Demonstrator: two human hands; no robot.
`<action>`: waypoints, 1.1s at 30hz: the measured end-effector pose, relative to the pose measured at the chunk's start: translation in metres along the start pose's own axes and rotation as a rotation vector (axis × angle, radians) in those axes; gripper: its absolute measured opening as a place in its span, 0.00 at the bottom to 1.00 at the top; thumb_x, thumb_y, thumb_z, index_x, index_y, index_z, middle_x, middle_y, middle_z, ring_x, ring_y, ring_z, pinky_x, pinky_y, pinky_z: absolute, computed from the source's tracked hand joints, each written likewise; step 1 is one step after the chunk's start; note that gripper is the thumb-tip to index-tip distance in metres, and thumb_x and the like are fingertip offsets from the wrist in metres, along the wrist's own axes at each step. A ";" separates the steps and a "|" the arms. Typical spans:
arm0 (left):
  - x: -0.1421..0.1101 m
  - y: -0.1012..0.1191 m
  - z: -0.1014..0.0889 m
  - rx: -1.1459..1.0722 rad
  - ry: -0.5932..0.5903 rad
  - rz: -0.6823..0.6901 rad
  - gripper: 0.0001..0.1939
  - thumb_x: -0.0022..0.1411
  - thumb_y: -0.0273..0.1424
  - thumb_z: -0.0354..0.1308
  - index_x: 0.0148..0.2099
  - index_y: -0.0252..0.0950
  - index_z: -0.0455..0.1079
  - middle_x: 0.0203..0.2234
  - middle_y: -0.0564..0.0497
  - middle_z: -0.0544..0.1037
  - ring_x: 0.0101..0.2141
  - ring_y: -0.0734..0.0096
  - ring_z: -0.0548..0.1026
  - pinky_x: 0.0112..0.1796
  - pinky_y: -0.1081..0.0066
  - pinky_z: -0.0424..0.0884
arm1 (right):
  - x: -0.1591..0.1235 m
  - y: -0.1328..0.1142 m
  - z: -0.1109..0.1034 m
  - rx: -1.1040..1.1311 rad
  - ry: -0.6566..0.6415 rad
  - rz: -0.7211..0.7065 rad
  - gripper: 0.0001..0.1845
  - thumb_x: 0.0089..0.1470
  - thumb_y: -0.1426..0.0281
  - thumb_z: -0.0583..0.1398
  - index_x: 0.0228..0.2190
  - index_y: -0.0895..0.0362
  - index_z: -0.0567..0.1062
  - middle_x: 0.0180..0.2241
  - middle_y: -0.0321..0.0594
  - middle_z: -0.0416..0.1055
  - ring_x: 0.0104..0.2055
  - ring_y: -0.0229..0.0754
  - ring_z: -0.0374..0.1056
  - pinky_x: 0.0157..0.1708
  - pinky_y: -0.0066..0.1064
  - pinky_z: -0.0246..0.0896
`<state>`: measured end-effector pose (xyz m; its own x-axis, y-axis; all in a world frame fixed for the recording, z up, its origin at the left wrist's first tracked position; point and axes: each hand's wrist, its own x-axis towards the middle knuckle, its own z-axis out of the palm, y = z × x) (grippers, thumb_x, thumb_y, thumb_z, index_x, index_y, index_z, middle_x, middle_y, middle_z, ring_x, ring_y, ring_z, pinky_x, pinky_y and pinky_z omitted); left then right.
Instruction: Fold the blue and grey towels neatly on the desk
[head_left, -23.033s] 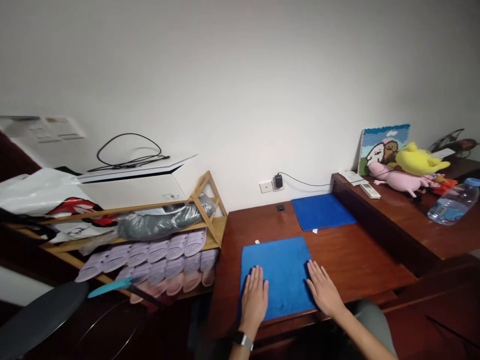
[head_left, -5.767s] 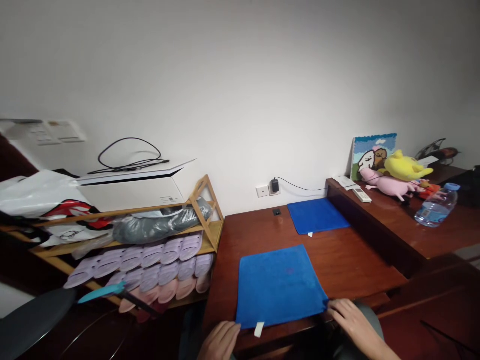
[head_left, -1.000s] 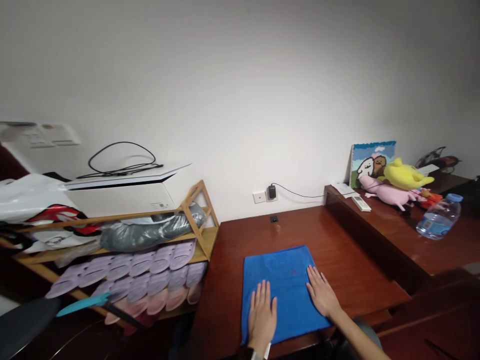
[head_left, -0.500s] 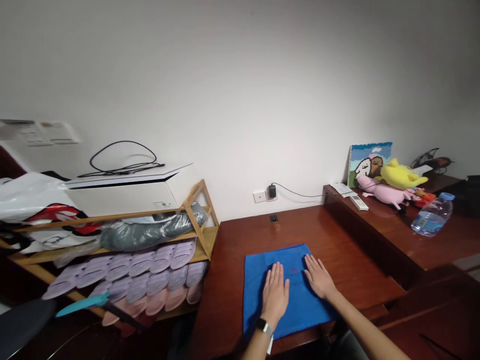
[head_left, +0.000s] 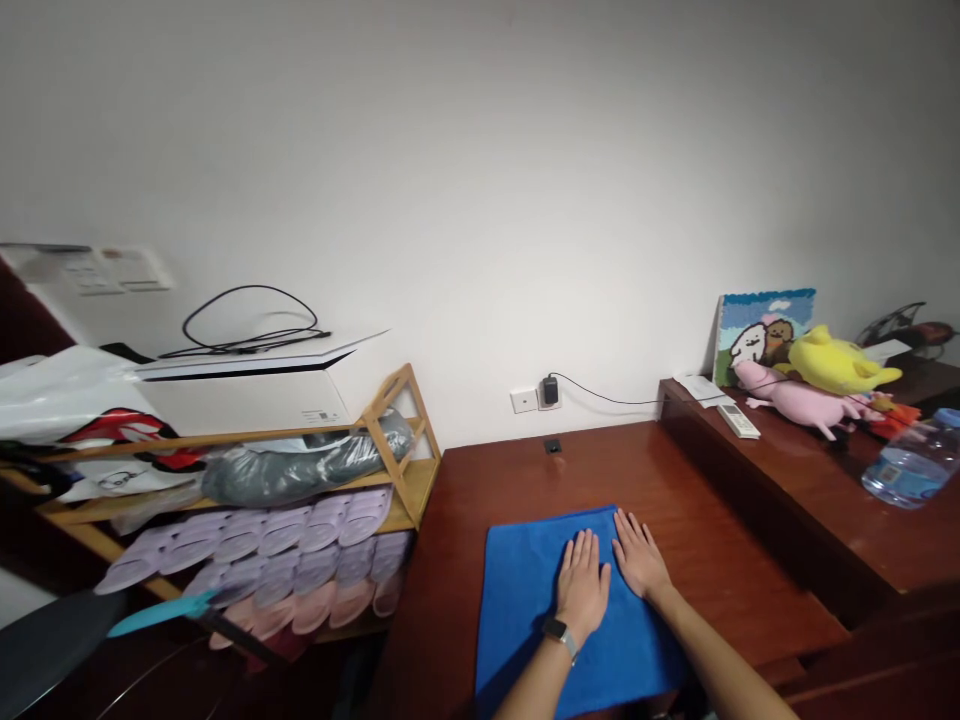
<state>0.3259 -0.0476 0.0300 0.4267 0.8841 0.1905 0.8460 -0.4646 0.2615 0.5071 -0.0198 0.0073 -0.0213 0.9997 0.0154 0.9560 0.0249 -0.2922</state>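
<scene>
A blue cloth (head_left: 517,590) lies spread flat on the reddish-brown wooden desk (head_left: 435,610). My left hand (head_left: 583,585) rests palm down on the cloth, right of its middle, fingers stretched out; a watch (head_left: 561,637) is on that wrist. Close beside it, my right hand (head_left: 640,555) lies flat at the cloth's upper right edge, its fingers slightly spread. Neither hand grasps anything. The cloth's lower part is partly hidden by my forearms.
Left of the desk, a wooden rack (head_left: 411,470) holds several slippers (head_left: 322,525) and a white box (head_left: 247,400). On the raised right-hand surface are a water bottle (head_left: 911,465), a remote (head_left: 739,421), plush toys (head_left: 844,362) and a picture (head_left: 772,335). A charger (head_left: 550,389) is plugged into the wall.
My left hand has slid right across the cloth, closer to my right hand. My right hand remains flat at the upper right edge. The view has shifted slightly.
</scene>
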 end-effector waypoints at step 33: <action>0.000 -0.029 -0.006 -0.013 -0.019 0.222 0.30 0.77 0.47 0.40 0.75 0.46 0.53 0.73 0.48 0.57 0.72 0.59 0.54 0.70 0.51 0.52 | 0.001 -0.016 -0.013 0.019 -0.088 0.051 0.37 0.69 0.57 0.38 0.74 0.57 0.45 0.76 0.34 0.39 0.77 0.43 0.33 0.74 0.43 0.25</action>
<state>0.2991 -0.0342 0.0275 0.6081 0.7606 0.2274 0.7263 -0.6486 0.2274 0.4960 -0.0189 0.0239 0.0008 0.9965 -0.0839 0.9510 -0.0267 -0.3081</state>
